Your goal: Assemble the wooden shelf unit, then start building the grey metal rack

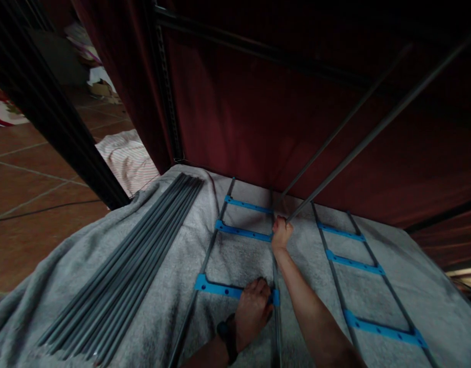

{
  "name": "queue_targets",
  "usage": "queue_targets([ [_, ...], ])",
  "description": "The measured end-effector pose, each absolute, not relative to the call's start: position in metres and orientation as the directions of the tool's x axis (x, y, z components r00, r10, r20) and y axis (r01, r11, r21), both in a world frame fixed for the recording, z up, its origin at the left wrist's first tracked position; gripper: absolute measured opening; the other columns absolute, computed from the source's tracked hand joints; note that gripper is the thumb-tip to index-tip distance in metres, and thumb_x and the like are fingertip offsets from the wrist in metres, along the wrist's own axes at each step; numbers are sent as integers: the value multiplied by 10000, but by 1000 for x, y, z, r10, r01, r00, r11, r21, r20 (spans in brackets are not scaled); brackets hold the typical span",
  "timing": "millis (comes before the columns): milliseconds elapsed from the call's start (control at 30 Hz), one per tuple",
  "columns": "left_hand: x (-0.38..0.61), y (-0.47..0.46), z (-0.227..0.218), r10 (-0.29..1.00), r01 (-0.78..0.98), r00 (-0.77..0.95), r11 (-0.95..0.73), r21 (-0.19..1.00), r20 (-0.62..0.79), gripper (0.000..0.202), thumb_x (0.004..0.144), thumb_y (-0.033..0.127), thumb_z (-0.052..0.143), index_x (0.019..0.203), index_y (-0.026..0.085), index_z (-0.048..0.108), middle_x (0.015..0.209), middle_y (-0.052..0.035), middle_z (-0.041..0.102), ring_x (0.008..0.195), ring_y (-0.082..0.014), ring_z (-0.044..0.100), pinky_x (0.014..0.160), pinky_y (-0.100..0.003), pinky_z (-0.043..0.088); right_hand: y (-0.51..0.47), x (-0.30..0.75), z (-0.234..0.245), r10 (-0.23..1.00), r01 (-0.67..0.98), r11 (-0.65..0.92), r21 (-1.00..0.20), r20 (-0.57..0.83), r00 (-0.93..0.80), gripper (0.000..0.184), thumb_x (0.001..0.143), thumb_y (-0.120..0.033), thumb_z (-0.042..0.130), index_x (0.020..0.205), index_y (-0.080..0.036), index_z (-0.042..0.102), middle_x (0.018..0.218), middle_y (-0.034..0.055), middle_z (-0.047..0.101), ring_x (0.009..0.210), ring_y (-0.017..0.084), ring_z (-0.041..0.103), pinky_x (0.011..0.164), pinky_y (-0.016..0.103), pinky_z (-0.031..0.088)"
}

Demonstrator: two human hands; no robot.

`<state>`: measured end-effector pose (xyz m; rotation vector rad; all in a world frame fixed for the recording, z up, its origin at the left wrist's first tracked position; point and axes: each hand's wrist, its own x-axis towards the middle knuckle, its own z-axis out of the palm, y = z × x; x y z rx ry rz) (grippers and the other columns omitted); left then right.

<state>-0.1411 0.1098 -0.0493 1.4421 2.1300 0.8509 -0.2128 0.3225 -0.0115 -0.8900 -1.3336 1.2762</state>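
Observation:
My right hand (282, 232) is closed around the lower end of a long grey rod (377, 130) that slants up to the right. It holds the end down at the grey side rail (275, 266) of a ladder-like frame with blue plastic cross pieces (243, 231). My left hand (253, 306), with a dark wristband, presses on the near blue cross piece (220, 289) where it meets that rail, fingers curled over it. A second slanted grey rod (346, 120) rises beside the first.
A second frame with blue cross pieces (354, 265) lies to the right on the grey blanket (66, 266). A bundle of several grey rods (135, 260) lies at left. Dark red fabric (258, 102) hangs behind. A black post (59, 117) and tiled floor (28, 204) are at left.

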Motion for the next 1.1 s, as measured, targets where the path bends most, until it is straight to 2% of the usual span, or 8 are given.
queue_targets([
  [333, -141, 110, -48, 932, 680, -361, 273, 681, -13, 230, 855, 206, 619, 1083, 181, 616, 1222, -80, 605, 1175, -260, 539, 1036, -404, 452, 322, -213, -9, 969, -123, 167, -978, 186, -165, 273, 751, -438, 519, 596, -241, 411, 517, -69, 360, 487, 109, 343, 469, 254, 277],
  [700, -145, 111, -39, 942, 691, -334, 254, 676, -13, 200, 848, 227, 646, 1037, 165, 622, 1154, -85, 613, 1139, -253, 544, 1023, -397, 456, 323, -213, -10, 967, -46, 196, -980, 201, -160, 315, 792, -462, 480, 572, -256, 388, 495, -63, 360, 501, 126, 357, 490, 276, 290],
  [833, -149, 107, -31, 958, 658, -287, 199, 727, -3, 176, 834, 217, 664, 1002, 168, 645, 1108, -76, 629, 1107, -238, 568, 1018, -380, 467, 324, -211, -8, 958, -14, 209, -978, 207, -199, 336, 811, -500, 455, 590, -253, 400, 514, -63, 377, 521, 125, 373, 515, 275, 306],
  [900, -154, 101, -23, 965, 610, -257, 124, 782, 47, 208, 843, 179, 643, 1051, 181, 653, 1138, -65, 631, 1120, -211, 575, 1028, -344, 466, 323, -207, -6, 945, -6, 225, -974, 220, -241, 320, 805, -504, 475, 627, -240, 440, 563, -57, 428, 562, 126, 413, 558, 267, 346],
  [1000, -169, 81, -11, 914, 581, -374, 99, 808, 156, 317, 896, 158, 563, 1200, 220, 624, 1254, -59, 603, 1196, -195, 555, 1078, -342, 442, 317, -188, -9, 924, 10, 256, -967, 242, -296, 265, 748, -479, 564, 791, -218, 550, 732, -37, 554, 715, 141, 514, 696, 266, 423],
  [1100, -193, 50, -9, 745, 597, -633, 298, 745, 209, 360, 939, 186, 481, 1285, 219, 575, 1281, -91, 577, 1217, -233, 545, 1097, -410, 434, 306, -152, -26, 925, 49, 264, -963, 239, -294, 346, 687, -434, 620, 953, -217, 582, 905, -3, 608, 861, 174, 555, 814, 304, 449],
])
